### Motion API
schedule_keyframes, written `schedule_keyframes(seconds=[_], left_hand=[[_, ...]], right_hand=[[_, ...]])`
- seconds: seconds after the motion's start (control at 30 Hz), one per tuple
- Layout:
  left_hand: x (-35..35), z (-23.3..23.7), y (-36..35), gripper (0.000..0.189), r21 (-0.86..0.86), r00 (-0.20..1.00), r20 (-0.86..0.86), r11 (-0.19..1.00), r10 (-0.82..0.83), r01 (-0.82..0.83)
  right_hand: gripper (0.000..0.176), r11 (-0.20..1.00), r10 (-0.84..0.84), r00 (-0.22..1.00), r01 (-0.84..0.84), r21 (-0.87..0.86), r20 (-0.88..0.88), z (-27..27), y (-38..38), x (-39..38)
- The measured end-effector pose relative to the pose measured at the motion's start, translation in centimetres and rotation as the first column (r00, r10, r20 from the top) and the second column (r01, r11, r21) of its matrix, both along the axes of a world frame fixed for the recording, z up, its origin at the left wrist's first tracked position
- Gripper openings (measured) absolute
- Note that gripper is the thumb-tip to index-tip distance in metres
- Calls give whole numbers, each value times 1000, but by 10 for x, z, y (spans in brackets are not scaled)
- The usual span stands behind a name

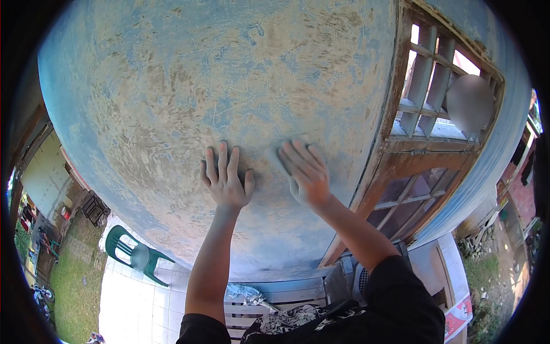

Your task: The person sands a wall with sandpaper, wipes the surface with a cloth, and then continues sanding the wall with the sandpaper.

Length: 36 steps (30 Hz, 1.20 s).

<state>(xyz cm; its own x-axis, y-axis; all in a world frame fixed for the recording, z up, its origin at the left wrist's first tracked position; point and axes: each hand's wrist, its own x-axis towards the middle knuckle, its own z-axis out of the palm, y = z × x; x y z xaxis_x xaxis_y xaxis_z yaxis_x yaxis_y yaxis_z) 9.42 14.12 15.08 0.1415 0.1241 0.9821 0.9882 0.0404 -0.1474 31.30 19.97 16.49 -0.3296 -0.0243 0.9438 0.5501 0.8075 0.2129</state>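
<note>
A curved-looking wall point(172, 86) with patchy, worn blue and beige paint fills the middle of the head view. My left hand point(226, 180) lies flat against it, fingers spread and dusty, holding nothing. To its right, my right hand point(305, 171) presses on the same wall, slightly blurred and coated in pale dust. Its fingers lie close together over a thin pale sheet that looks like sandpaper point(274, 153); most of that sheet is hidden under the palm.
At right is a wooden-framed window point(427, 143) with panes and slats. Below stand a slatted bench point(292, 295) with a crumpled cloth point(245, 293) on it, and a green plastic chair point(152, 266) on white tiles. Grass point(74, 286) lies at far left.
</note>
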Motion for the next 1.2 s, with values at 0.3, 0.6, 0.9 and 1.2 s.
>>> schedule_keyframes(seconds=[0.3, 0.6, 0.9, 1.2], left_hand=[[1, -6, 2, 58, 19, 1000, 19, 1000, 5, -6], [-1, -12, 2, 58, -12, 999, 15, 999, 37, -36], [-5, 18, -24, 54, -139, 1000, 22, 990, -15, 18], [4, 26, 0, 55, 8, 999, 44, 1000, -1, 0]], right_hand=[[34, 990, -120, 993, 119, 75, 15, 35, 6, 27], [38, 968, -177, 976, 150, 199, 125, 84, 5, 52], [42, 976, -106, 947, 42, 213, 302, 41, 7, 39], [35, 984, -167, 980, 159, -79, -110, -11, -14, 3]])
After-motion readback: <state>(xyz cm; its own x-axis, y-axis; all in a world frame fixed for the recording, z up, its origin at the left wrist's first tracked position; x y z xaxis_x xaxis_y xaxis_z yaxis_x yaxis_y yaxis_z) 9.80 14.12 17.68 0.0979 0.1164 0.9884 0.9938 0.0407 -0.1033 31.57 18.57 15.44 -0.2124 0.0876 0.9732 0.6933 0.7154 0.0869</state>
